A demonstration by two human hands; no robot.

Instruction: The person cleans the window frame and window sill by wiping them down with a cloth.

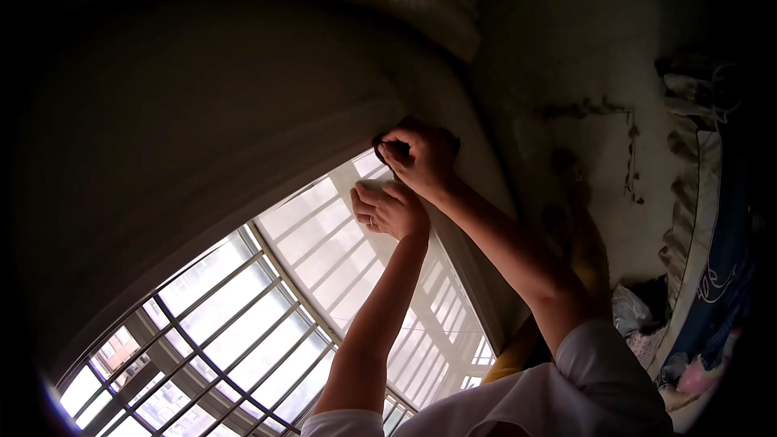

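My right hand (pixel 419 160) is closed at the upper corner of the bright glossy surface (pixel 324 226), its fingers bent round a dark, cloth-like item (pixel 378 146). Shadow hides most of that item. Just below it, my left hand (pixel 391 209) rests by the same surface, fingers loosely bent and thumb apart, with a ring on one finger. No held object can be made out in it. The two hands are close together.
A window with metal bars (pixel 235 320) lies at the lower left. A dark wall (pixel 202 113) borders the bright surface. On the right are a pale floor (pixel 599 137), a blue fabric item (pixel 716 275), a clear plastic bag (pixel 631 307) and part of a bare leg (pixel 587 235).
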